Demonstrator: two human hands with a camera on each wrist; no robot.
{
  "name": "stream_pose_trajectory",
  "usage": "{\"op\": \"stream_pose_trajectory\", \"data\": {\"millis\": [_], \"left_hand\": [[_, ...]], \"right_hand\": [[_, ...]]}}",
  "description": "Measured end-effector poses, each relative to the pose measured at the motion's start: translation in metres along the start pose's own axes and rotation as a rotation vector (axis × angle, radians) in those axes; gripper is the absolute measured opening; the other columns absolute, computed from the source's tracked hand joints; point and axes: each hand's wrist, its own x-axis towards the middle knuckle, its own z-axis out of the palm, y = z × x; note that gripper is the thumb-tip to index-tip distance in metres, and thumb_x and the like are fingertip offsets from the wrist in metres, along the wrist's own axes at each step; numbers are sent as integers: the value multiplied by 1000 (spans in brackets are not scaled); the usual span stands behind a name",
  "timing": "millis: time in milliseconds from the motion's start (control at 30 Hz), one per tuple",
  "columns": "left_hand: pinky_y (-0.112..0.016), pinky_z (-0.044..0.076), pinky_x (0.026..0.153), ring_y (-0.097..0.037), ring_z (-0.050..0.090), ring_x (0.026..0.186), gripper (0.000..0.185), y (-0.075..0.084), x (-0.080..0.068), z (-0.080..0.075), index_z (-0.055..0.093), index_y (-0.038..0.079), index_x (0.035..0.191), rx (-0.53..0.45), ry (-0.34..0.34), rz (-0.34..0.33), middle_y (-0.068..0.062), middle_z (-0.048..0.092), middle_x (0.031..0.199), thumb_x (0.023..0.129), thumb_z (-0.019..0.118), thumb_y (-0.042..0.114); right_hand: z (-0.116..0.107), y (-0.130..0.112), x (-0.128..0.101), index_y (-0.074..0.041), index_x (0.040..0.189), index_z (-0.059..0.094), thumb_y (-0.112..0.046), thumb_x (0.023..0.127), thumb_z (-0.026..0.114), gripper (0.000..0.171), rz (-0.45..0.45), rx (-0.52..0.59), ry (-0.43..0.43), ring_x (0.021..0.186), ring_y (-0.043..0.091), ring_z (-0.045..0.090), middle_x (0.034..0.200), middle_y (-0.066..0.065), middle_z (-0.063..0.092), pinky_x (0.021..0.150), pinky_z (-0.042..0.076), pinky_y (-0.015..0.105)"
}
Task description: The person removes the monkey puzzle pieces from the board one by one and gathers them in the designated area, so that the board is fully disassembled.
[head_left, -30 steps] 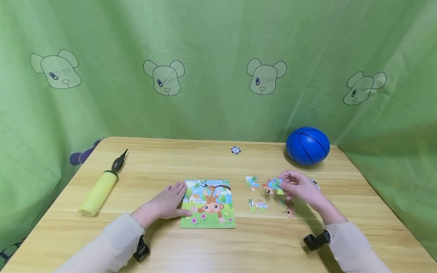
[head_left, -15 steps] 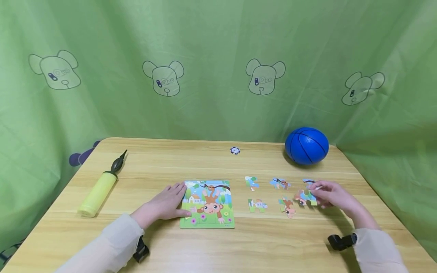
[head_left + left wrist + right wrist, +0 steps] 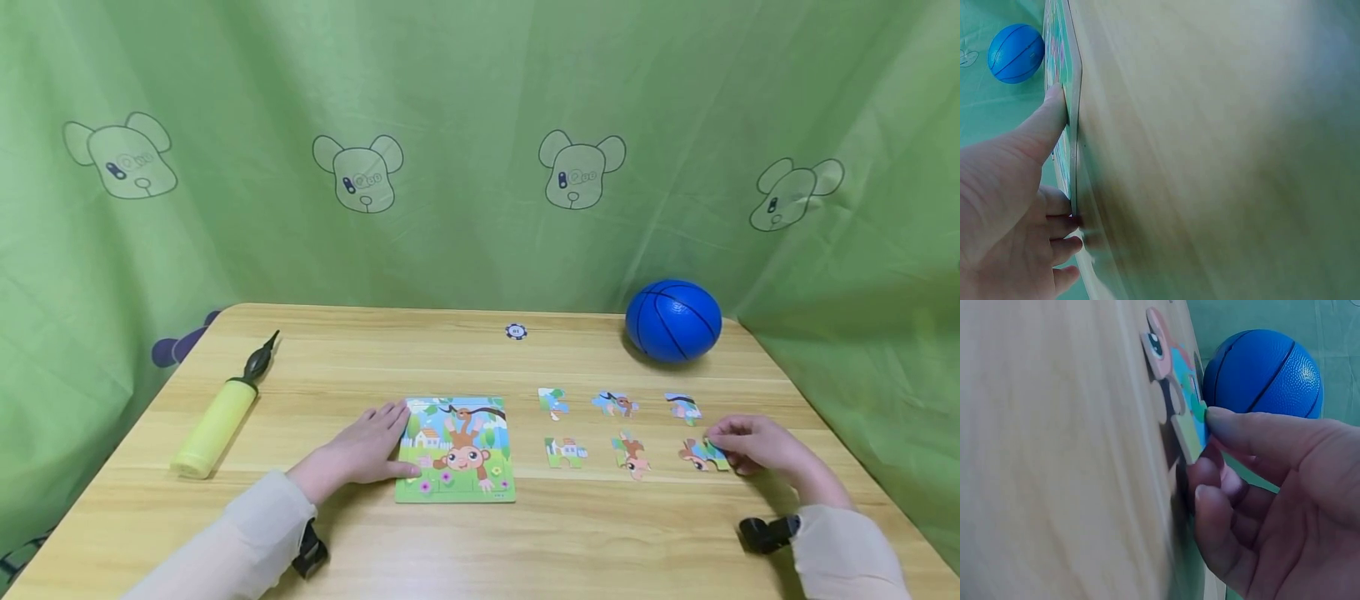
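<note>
Pinching a puzzle piece (image 3: 703, 455) with right hand (image 3: 759, 446), low on table (image 3: 315, 367).
Resting left hand (image 3: 358, 451) flat, fingers straight, against puzzle board (image 3: 457, 450); five more pieces between, ball (image 3: 673, 320) behind.

Bare tabletop (image 3: 337, 358) left of puzzle board (image 3: 457, 450); loose pieces (image 3: 592, 429) crowd right, ball (image 3: 674, 320) blocks beyond.

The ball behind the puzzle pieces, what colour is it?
The ball is blue with black lines, clearest in the head view.
</note>
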Motion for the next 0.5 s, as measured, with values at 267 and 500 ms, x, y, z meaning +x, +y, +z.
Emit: {"op": "stream_pose_trajectory", "data": {"millis": [267, 500], "left_hand": [[-47, 15, 109, -35, 16, 135, 88, 0, -1, 0, 25, -8, 141, -5, -5, 6, -21, 17, 148, 86, 54, 54], [-47, 15, 109, -35, 16, 135, 88, 1, -2, -1, 25, -9, 141, -10, -3, 15, -22, 18, 148, 86, 54, 53]], "right_hand": [[-2, 6, 4, 13, 108, 55, -14, 93, 54, 31, 33, -24, 22, 66, 17, 52, 76, 5, 55, 56, 51, 29], [-4, 2, 2, 12, 105, 55, -19, 93, 55, 33, 4, -35, 3, 67, 18, 52, 74, 5, 55, 57, 51, 30]]}}
